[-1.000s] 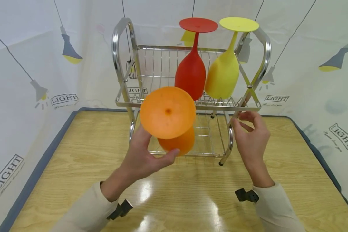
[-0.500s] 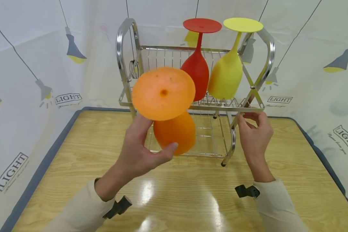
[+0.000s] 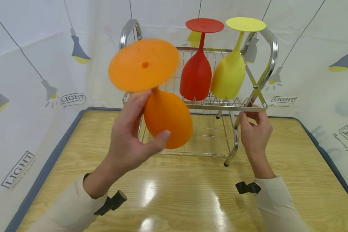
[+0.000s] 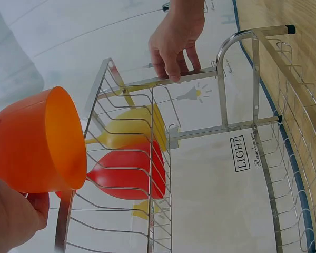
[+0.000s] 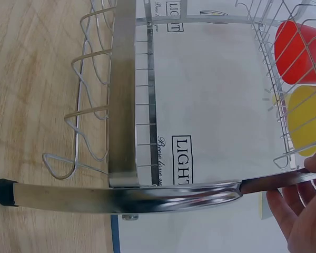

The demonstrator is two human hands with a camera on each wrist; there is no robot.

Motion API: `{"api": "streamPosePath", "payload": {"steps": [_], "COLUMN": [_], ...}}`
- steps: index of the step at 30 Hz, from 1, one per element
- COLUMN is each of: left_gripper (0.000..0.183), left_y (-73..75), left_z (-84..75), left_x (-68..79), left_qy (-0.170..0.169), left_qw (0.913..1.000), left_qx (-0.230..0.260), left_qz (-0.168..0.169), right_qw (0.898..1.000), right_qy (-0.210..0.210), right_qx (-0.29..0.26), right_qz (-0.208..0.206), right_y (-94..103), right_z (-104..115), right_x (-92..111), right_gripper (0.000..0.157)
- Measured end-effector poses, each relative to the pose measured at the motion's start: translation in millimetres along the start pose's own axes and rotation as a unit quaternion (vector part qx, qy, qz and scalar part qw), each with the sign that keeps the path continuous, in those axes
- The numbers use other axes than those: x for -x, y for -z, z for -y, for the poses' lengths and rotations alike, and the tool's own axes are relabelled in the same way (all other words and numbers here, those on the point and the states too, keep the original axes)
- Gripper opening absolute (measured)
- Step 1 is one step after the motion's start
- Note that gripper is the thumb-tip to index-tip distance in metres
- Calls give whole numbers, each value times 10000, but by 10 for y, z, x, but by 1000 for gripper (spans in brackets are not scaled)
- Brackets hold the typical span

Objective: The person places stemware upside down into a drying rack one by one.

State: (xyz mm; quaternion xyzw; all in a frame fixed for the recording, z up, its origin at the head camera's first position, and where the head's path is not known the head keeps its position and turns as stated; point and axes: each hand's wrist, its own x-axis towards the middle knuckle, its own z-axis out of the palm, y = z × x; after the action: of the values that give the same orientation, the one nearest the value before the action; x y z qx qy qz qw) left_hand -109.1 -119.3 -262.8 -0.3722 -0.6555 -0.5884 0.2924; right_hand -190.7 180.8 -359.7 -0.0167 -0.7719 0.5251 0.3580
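Observation:
My left hand (image 3: 127, 135) grips an orange wine glass (image 3: 168, 119) by its bowl, foot up and tilted, in front of the rack's left side. In the left wrist view the orange glass's open rim (image 4: 66, 139) faces the metal dish rack (image 4: 224, 79). On the rack's upper tier a red wine glass (image 3: 196, 77) and a yellow wine glass (image 3: 228, 77) stand upside down side by side. My right hand (image 3: 256, 132) holds the rack's right-hand leg just under the upper tier; in the right wrist view its fingers (image 5: 284, 213) are curled round that metal bar.
The two-tier rack's lower wire tier (image 3: 203, 141) stands over the wooden table (image 3: 188, 190). Behind and to both sides hangs a white printed cloth (image 3: 307, 48), with a dark blue edge band (image 3: 319, 145) round the table.
The left hand has drawn the orange glass leftward and up toward the camera, tilting it more. The right hand stays on the rack; the red and yellow glasses keep their places.

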Motion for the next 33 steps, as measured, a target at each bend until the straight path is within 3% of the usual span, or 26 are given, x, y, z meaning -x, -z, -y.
{"api": "streamPosePath", "payload": {"steps": [11, 18, 25, 33], "left_gripper": [69, 64, 62, 61], "left_y": [117, 171, 214, 235], "left_z": [-69, -107, -97, -57], "left_x": [-157, -290, -425, -620], "left_qy": [224, 280, 987, 1884], "left_qw": [9990, 9988, 9858, 9680], "left_qx": [332, -388, -1353, -1653], "left_qz": [-210, -34, -94, -93], "right_qw": [9976, 9973, 9968, 9965], "right_qy": [109, 199, 307, 317], "right_qx": [509, 516, 554, 635], "right_qz": [459, 492, 493, 450], "right_y": [43, 39, 56, 74], "right_z": [-19, -22, -10, 3], "right_x": [-26, -13, -13, -18], "right_gripper": [27, 26, 26, 26]}}
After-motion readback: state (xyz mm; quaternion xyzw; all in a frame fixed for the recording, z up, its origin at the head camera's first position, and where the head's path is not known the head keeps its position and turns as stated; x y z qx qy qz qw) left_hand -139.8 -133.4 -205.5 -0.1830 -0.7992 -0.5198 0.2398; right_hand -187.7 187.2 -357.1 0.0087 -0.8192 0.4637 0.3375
